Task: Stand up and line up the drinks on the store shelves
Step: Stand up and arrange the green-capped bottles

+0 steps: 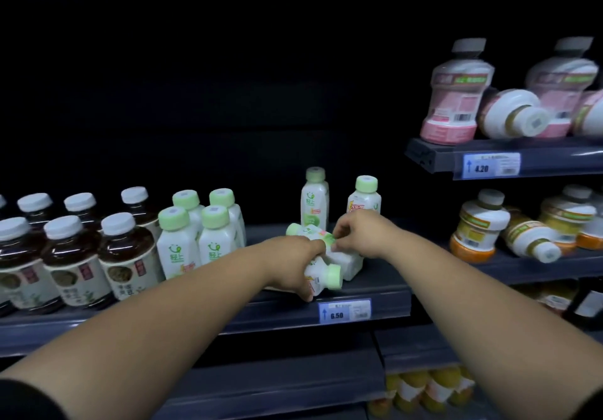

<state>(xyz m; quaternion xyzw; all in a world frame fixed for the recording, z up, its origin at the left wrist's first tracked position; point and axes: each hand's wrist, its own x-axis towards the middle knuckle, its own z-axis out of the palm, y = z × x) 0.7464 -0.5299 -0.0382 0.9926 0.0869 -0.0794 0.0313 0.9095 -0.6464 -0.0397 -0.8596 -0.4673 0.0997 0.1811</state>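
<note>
Several white drink bottles with light green caps lie toppled in a heap on the dark middle shelf [375,292]. My left hand [290,264] grips the nearest fallen bottle [324,277], whose cap points right. My right hand [357,233] pinches the green cap end of another fallen bottle [346,261] lying behind it. A third fallen bottle [301,229] lies further back. Two of the same bottles stand upright behind the heap [314,199] [364,196], and a neat group of the same bottles [199,230] stands to the left.
Dark tea bottles with white caps [71,256] stand in rows at the far left. On the right shelves, pink-labelled bottles [456,93] and orange-labelled bottles [479,227] stand with some tipped over. Price tags read 6.50 [344,311] and 4.20 [486,165].
</note>
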